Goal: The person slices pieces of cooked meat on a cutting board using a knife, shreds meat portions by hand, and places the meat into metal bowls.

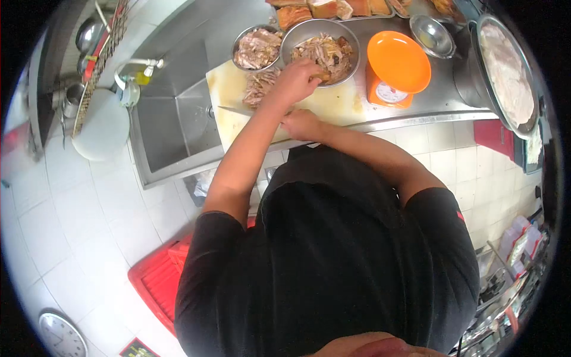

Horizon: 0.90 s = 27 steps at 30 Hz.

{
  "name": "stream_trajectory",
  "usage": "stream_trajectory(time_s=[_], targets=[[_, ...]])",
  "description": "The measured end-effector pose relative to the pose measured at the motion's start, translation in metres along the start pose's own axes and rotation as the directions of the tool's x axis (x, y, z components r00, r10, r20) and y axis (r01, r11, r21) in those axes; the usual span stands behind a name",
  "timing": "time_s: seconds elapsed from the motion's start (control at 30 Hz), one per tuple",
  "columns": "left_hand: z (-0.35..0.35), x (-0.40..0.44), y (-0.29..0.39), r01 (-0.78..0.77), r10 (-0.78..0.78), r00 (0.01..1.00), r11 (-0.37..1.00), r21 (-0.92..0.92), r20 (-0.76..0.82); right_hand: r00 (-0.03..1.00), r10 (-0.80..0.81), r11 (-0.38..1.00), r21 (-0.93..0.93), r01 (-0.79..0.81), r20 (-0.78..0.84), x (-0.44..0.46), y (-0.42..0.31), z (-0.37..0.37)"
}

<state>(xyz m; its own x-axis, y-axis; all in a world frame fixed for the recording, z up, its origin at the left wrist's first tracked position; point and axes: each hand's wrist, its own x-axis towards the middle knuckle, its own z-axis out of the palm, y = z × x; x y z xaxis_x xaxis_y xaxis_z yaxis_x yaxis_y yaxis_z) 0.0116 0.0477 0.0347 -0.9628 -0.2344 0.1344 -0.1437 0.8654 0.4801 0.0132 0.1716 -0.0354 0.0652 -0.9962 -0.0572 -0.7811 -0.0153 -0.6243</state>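
Note:
My left hand (297,80) reaches over the near rim of a steel bowl (285,41) of chopped meat (324,52). Its fingers are closed on a small brownish piece of meat (323,76). Lower down, my right hand (302,125) is wrapped round the handle of a knife (234,110), whose blade points left, low over the cutting board (223,86). Shredded meat (257,85) lies in a heap on the board behind the blade. A second steel bowl, heaped with pale meat pieces (257,47), stands at the back left. My left forearm hides part of the board.
Right of the bowl stands an orange kitchen scale (397,65). Beyond it are a small metal bowl (432,35) and a large pot (470,74) under a basin of pale meat (505,74). Browned meat slabs (324,8) lie at the back. The sink (178,122) is on the left.

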Motion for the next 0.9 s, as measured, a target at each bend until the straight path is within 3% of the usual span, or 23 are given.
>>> stream_trajectory(time_s=[0.1, 0.23, 0.33, 0.53, 0.63, 0.7, 0.8, 0.87, 0.9], targets=[[0.014, 0.031, -0.002, 0.017, -0.038, 0.979, 0.994, 0.106, 0.198, 0.996, -0.055, 0.996, 0.066, 0.059, -0.068, -0.001, 0.003, -0.005], [0.023, 0.052, -0.011, 0.094, -0.144, 0.919, 0.984, 0.15, 0.368, 1.0, -0.02, 0.988, 0.154, 0.021, -0.006, -0.001, 0.005, -0.015], [0.028, 0.056, -0.011, -0.006, -0.081, 0.936, 0.969, 0.246, 0.343, 1.0, 0.007, 0.979, 0.204, -0.013, 0.028, 0.002, 0.006, -0.015], [0.023, 0.056, -0.002, 0.103, -0.164, 0.953, 0.966, 0.235, 0.254, 0.999, -0.029, 0.981, 0.194, 0.023, 0.028, 0.009, 0.012, -0.007], [0.012, 0.044, -0.003, 0.397, -0.387, 0.912, 0.916, -0.055, 0.137, 0.998, -0.02, 0.987, 0.163, 0.009, 0.061, 0.006, 0.007, -0.014], [-0.002, 0.032, -0.009, 0.459, -0.485, 0.874, 0.811, -0.362, 0.024, 0.998, -0.013, 0.979, 0.203, -0.001, 0.068, 0.002, 0.005, -0.022], [-0.027, -0.005, -0.024, 0.36, -0.621, 0.784, 0.457, -0.813, -0.002, 0.992, -0.009, 0.987, 0.161, -0.011, 0.122, 0.003, 0.004, -0.027], [-0.029, -0.042, -0.049, 0.157, -0.664, 0.747, 0.234, -0.959, -0.04, 0.994, 0.008, 0.98, 0.194, -0.03, 0.113, 0.006, 0.007, -0.021], [-0.048, -0.054, -0.025, 0.146, -0.74, 0.672, 0.155, -0.977, -0.017, 0.993, 0.007, 0.977, 0.21, -0.031, 0.115, 0.008, 0.008, -0.016]])
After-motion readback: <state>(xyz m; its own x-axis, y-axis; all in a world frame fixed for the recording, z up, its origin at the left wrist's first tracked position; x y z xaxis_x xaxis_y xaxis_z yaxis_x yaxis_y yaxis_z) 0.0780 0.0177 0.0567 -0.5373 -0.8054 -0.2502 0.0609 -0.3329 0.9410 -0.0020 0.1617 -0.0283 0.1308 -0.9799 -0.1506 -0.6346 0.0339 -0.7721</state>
